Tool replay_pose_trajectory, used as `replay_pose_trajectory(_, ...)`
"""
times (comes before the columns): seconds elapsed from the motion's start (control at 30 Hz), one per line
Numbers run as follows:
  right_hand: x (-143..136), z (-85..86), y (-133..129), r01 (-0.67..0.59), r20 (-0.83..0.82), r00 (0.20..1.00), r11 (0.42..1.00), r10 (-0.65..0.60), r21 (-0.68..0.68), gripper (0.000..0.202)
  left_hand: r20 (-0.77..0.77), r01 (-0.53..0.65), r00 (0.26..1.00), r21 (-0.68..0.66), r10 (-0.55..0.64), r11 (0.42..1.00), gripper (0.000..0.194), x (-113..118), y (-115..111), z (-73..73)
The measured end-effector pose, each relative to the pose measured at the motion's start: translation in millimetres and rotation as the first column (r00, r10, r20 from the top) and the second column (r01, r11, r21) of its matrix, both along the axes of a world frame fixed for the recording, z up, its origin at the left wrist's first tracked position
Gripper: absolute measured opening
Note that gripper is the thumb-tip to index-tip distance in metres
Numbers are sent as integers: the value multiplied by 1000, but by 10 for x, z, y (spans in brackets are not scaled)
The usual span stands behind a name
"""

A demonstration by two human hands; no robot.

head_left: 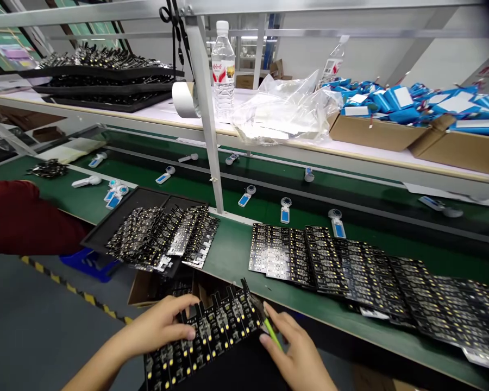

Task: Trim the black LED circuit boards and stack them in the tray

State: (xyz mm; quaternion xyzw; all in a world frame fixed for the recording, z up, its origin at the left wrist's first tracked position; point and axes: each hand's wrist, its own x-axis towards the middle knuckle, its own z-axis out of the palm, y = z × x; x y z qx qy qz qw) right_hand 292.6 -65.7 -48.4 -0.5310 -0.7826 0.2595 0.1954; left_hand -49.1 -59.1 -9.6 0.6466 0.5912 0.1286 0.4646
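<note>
My left hand [157,326] grips a black circuit board panel [212,332] by its upper edge, thumb on the face. The panel is tilted over my lap, with rows of yellow-white parts and notched gaps along its top. My right hand [297,350] is closed around a green-handled pair of cutting pliers [273,333]. Their dark jaws meet the panel's right end; whether they are closed on it I cannot tell. Overlapping panels [326,260] lie along the bench to the right. More boards [155,233] are piled in a black tray [101,222] at the left.
White handheld devices with blue panels [285,210] are scattered on the green conveyor [264,201]. A metal post [207,119] rises from the bench. The shelf above carries a water bottle [223,70], tape roll [185,100] and boxed blue packs [399,100]. A co-worker's red sleeve [28,217] is at left.
</note>
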Motion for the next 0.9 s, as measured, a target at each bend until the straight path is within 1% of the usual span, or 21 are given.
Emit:
replay_pose_trajectory(0.03, 20, -17, -11, -25, -21, 999, 998, 24, -53, 49, 3, -1, 1000, -3, 1, 1000, 53, 1, -4, -22)
replay_pose_trajectory(0.07, 31, -34, -25, -15, 2, 1000, 997, 16, -76, 48, 9, -4, 1000, -6, 4, 1000, 53, -2, -11, -47)
replay_pose_trajectory(0.17, 26, -66, -65, 126, 187, 975, 992, -119, -22, 47, 58, -29, 998, -23, 31, 999, 53, -19, -40, -123)
replay_pose_trajectory(0.2, 25, -70, -72, 141, 199, 971, 990, -134, -21, 48, 81, -40, 996, -25, 42, 999, 53, -26, -50, -140)
replay_pose_trajectory(0.23, 31, -70, -77, 126, 165, 980, 990, -116, -56, 49, 103, -51, 993, -26, 53, 998, 53, -30, -59, -151)
replay_pose_trajectory(0.3, 56, -68, -86, 19, 0, 1000, 983, -20, -180, 49, 142, -61, 988, -23, 63, 998, 53, -25, -72, -160)
replay_pose_trajectory(0.33, 68, -70, -96, -27, -59, 998, 975, 14, -220, 48, 160, -62, 985, -23, 65, 998, 52, -15, -76, -162)
replay_pose_trajectory(0.37, 72, -76, -109, -35, -58, 998, 973, 22, -228, 47, 176, -70, 982, -26, 73, 997, 52, -2, -80, -166)
replay_pose_trajectory(0.4, 63, -87, -125, -4, 11, 1000, 980, 6, -200, 46, 188, -76, 979, -33, 81, 997, 51, 11, -84, -177)
replay_pose_trajectory(0.43, 41, -104, -138, 42, 123, 992, 990, -26, -135, 45, 198, -78, 977, -40, 85, 996, 49, 18, -87, -195)
replay_pose_trajectory(0.5, -37, -150, -130, 90, 358, 929, 995, -98, 37, 45, 213, -87, 972, -51, 96, 995, 46, -13, -95, -256)
replay_pose_trajectory(0.53, -86, -181, -98, 75, 439, 892, 992, -112, 100, 45, 221, -102, 969, -53, 111, 993, 45, -60, -100, -297)
replay_pose_trajectory(0.6, -176, -258, 23, 1, 522, 850, 990, -74, 138, 47, 233, -174, 956, -37, 178, 984, 42, -223, -109, -384)
replay_pose_trajectory(0.67, -237, -352, 191, -58, 553, 833, 994, -3, 93, 50, 253, -312, 919, 1, 302, 950, 40, -430, -115, -446)
replay_pose_trajectory(0.7, -256, -401, 272, -63, 558, 829, 997, 22, 54, 51, 278, -399, 883, 18, 379, 917, 39, -522, -117, -458)
replay_pose_trajectory(0.73, -269, -445, 341, -53, 547, 836, 998, 37, 15, 51, 320, -496, 826, 24, 463, 868, 39, -589, -120, -454)
replay_pose_trajectory(0.77, -283, -480, 392, -33, 511, 859, 999, 43, -29, 51, 385, -592, 746, 11, 543, 806, 39, -623, -125, -435)
replay_pose_trajectory(0.8, -301, -503, 425, -11, 437, 899, 997, 45, -80, 50, 467, -678, 643, -21, 607, 735, 39, -616, -132, -406)
replay_pose_trajectory(0.83, -327, -511, 439, 2, 315, 948, 991, 42, -137, 49, 555, -743, 525, -71, 645, 665, 39, -568, -141, -371)
replay_pose_trajectory(0.87, -363, -504, 438, 2, 148, 989, 980, 28, -198, 47, 638, -789, 396, -131, 660, 600, 40, -482, -149, -337)
replay_pose_trajectory(0.9, -409, -480, 426, -10, -40, 999, 966, -1, -258, 47, 708, -810, 274, -194, 651, 553, 41, -365, -154, -312)
